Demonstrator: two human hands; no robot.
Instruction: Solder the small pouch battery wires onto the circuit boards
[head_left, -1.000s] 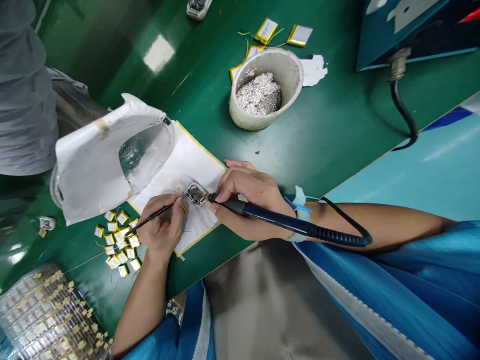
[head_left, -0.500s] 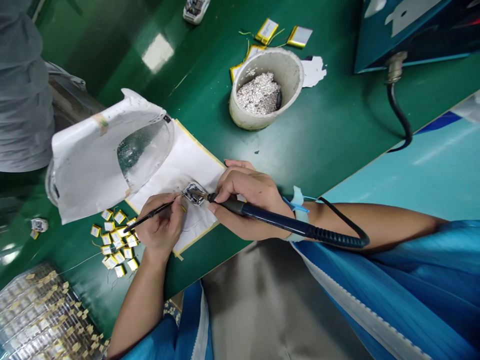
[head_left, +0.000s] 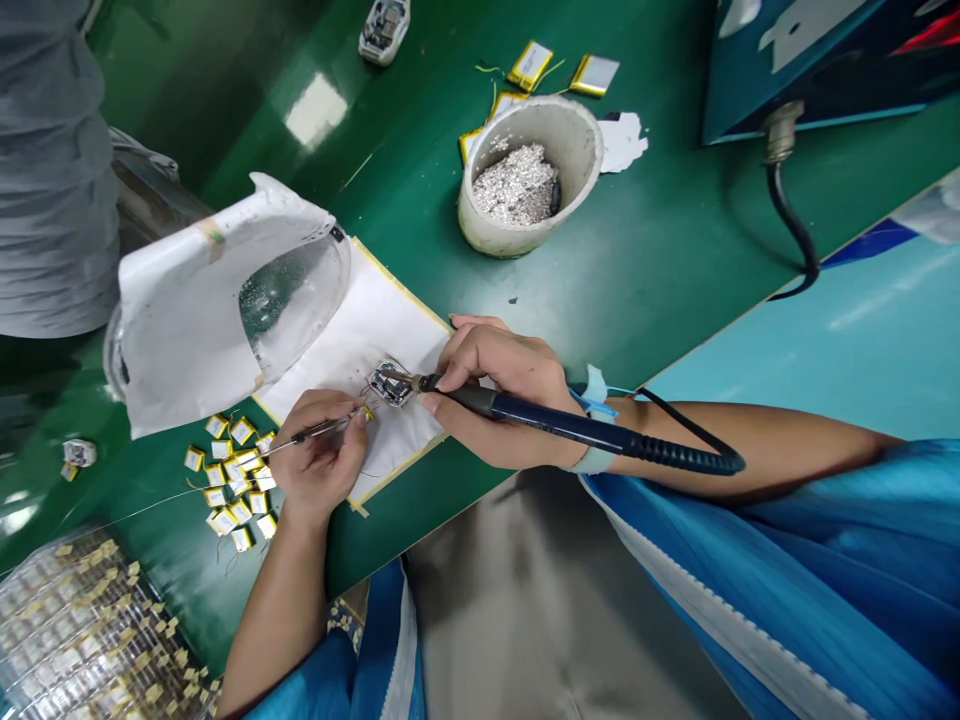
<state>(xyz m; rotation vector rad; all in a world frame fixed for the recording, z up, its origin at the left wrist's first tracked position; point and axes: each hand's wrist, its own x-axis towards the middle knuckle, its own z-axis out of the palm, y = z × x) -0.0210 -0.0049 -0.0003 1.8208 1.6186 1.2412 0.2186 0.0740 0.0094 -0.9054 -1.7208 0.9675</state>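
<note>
Between the left hand (head_left: 309,470) and the right hand (head_left: 521,365), a small circuit board (head_left: 391,384) in a pale casing lies on a white paper sheet (head_left: 375,315), which is taped to the green counter (head_left: 637,270). The right hand grips a soldering iron (head_left: 555,418) like a pen, its fingers closed around the handle near the front; the tip reaches over the board, though whether it touches is too small to tell. The iron's ribbed end points back along the right forearm, and a light blue wrist strap (head_left: 596,458) circles the wrist behind that hand. The left hand pinches a slim dark tool (head_left: 319,428) between thumb and fingers, just beside the board's near left edge. A thin silvery wire (head_left: 157,507) runs up to this hand from its left, passing a heap of small yellow-edged battery cells (head_left: 238,475). Close to the left fingertips lies a tiny yellow piece (head_left: 367,411).

Beyond the left hand, a white-covered clear plastic shield (head_left: 180,320) leans over part of the sheet. Past the right hand, well apart from it, stands a whitish cup (head_left: 480,228) holding silvery shavings (head_left: 517,188), with larger pouch batteries (head_left: 530,65) behind it.
</note>
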